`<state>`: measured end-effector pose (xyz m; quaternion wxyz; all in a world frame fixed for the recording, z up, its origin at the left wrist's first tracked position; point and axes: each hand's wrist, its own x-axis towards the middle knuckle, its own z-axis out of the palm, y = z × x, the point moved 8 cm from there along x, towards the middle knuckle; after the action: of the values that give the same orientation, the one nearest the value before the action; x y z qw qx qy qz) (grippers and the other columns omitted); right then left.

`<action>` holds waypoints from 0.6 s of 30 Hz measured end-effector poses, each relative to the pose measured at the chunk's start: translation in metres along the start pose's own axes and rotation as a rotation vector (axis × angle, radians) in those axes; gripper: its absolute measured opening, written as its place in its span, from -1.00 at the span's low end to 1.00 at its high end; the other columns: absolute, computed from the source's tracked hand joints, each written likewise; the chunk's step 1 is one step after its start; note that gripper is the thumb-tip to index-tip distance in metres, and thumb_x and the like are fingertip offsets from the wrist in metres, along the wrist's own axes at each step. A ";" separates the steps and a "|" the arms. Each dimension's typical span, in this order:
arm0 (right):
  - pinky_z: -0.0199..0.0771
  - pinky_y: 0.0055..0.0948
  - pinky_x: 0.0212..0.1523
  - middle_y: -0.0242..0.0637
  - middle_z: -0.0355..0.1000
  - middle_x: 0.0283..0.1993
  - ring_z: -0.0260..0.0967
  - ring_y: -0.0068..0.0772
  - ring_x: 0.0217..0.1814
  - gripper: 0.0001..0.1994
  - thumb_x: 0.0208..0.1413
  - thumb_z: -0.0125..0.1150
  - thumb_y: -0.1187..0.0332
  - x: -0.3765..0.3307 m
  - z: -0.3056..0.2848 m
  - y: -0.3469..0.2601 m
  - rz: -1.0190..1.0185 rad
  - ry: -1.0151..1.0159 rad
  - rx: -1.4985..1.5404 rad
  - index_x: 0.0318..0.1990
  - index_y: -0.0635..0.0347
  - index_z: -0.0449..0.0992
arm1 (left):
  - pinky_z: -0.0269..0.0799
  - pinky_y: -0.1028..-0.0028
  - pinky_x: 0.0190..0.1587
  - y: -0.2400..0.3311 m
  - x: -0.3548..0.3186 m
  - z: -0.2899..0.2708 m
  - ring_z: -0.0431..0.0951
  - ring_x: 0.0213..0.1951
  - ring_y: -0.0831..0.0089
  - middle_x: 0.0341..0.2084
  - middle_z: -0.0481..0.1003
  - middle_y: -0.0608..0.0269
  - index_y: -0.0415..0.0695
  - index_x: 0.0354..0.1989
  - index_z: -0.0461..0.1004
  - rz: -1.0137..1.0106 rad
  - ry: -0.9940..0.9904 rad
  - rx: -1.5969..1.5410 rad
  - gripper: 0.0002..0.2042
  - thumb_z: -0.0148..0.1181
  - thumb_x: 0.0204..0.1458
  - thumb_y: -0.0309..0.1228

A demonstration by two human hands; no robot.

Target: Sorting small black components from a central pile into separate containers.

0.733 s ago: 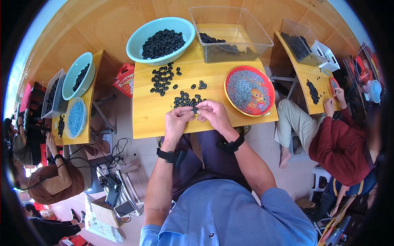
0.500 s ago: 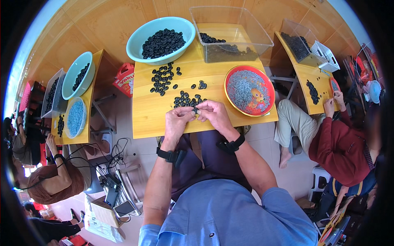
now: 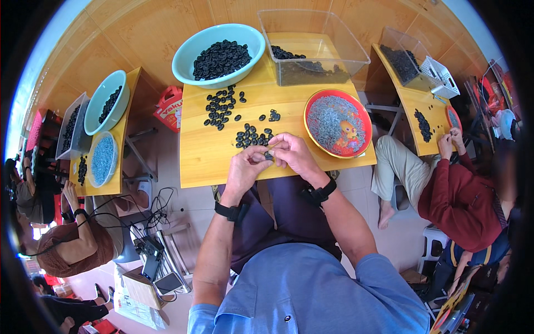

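Observation:
My left hand [image 3: 246, 170] is closed, with thumb and fingertips pinching a small black oval piece [image 3: 269, 156] above the table's near edge. Close beside it, my right hand [image 3: 295, 158] is also pinched; whatever lies between its fingertips is too small to make out. Just beyond the hands is a loose group of black oval pieces [image 3: 248, 136] on the yellow table [image 3: 208, 167]. More such pieces [image 3: 219, 108] are scattered farther back on the left. To the right of my hands, a red-rimmed plate [image 3: 366, 106] holds many tiny grey parts [image 3: 328, 119].
At the table's back, a light-blue basin [image 3: 253, 39] and a clear plastic box [image 3: 356, 53] hold more black pieces. People sit at side tables left and right, handling similar parts. Cables and devices [image 3: 153, 256] lie on a stool at my left.
My hands have shifted slightly, the right one turning and rising a little. The black piece now shows lower, below the right fingertips.

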<state>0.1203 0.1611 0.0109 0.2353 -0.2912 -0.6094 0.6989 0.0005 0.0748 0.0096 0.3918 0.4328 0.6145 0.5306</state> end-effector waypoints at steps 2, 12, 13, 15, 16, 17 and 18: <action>0.34 -0.64 -0.54 -0.33 0.48 -0.43 0.37 -0.65 -0.52 -0.81 0.13 0.18 0.49 0.000 0.001 0.000 0.016 -0.010 -0.001 -0.11 0.31 0.43 | 0.41 0.62 -0.36 0.003 -0.002 0.000 0.42 -0.47 0.72 -0.54 0.49 0.43 -0.25 -0.14 0.55 0.032 0.008 0.029 -0.72 0.40 -0.07 -0.59; 0.35 -0.63 -0.53 -0.31 0.50 -0.42 0.36 -0.66 -0.53 -0.80 0.10 0.22 0.53 -0.006 0.007 -0.005 -0.004 0.018 -0.005 -0.13 0.34 0.43 | 0.34 0.60 -0.45 0.020 -0.007 0.001 0.32 -0.54 0.69 -0.62 0.41 0.43 -0.24 -0.24 0.58 0.074 0.098 0.256 -0.75 0.45 -0.13 -0.53; 0.36 -0.63 -0.53 -0.31 0.50 -0.42 0.36 -0.65 -0.52 -0.80 0.10 0.24 0.52 -0.005 0.007 -0.004 0.012 0.014 -0.009 -0.13 0.34 0.43 | 0.33 0.60 -0.47 0.019 -0.006 0.000 0.31 -0.56 0.69 -0.64 0.40 0.43 -0.23 -0.25 0.58 0.078 0.105 0.274 -0.76 0.45 -0.13 -0.52; 0.37 -0.62 -0.52 -0.30 0.50 -0.41 0.36 -0.65 -0.51 -0.80 0.11 0.25 0.51 -0.003 0.007 -0.002 0.029 0.011 -0.015 -0.14 0.34 0.43 | 0.33 0.59 -0.48 0.018 -0.005 0.001 0.31 -0.57 0.69 -0.66 0.39 0.42 -0.23 -0.27 0.59 0.066 0.106 0.280 -0.77 0.46 -0.13 -0.51; 0.37 -0.62 -0.52 -0.31 0.49 -0.42 0.36 -0.65 -0.51 -0.80 0.11 0.26 0.49 -0.003 0.006 -0.002 0.035 0.012 -0.019 -0.14 0.34 0.43 | 0.33 0.59 -0.48 0.017 -0.004 0.002 0.30 -0.58 0.68 -0.67 0.39 0.42 -0.22 -0.28 0.59 0.054 0.106 0.286 -0.78 0.46 -0.12 -0.51; 0.37 -0.63 -0.52 -0.31 0.49 -0.42 0.36 -0.65 -0.51 -0.80 0.12 0.27 0.48 -0.001 0.005 -0.002 0.039 0.014 -0.025 -0.15 0.34 0.43 | 0.33 0.59 -0.48 0.017 -0.002 0.002 0.30 -0.58 0.68 -0.67 0.39 0.42 -0.22 -0.28 0.59 0.055 0.106 0.285 -0.78 0.46 -0.12 -0.51; 0.37 -0.63 -0.52 -0.31 0.49 -0.42 0.36 -0.65 -0.51 -0.80 0.12 0.27 0.48 0.000 0.006 -0.001 0.038 0.013 -0.026 -0.15 0.34 0.43 | 0.33 0.58 -0.49 0.018 -0.003 0.001 0.31 -0.58 0.68 -0.67 0.41 0.40 -0.22 -0.29 0.60 0.059 0.114 0.291 -0.78 0.46 -0.12 -0.50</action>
<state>0.1167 0.1569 0.0125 0.2219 -0.3102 -0.6111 0.6936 0.0043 0.0738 0.0269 0.2739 0.4719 0.6931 0.4711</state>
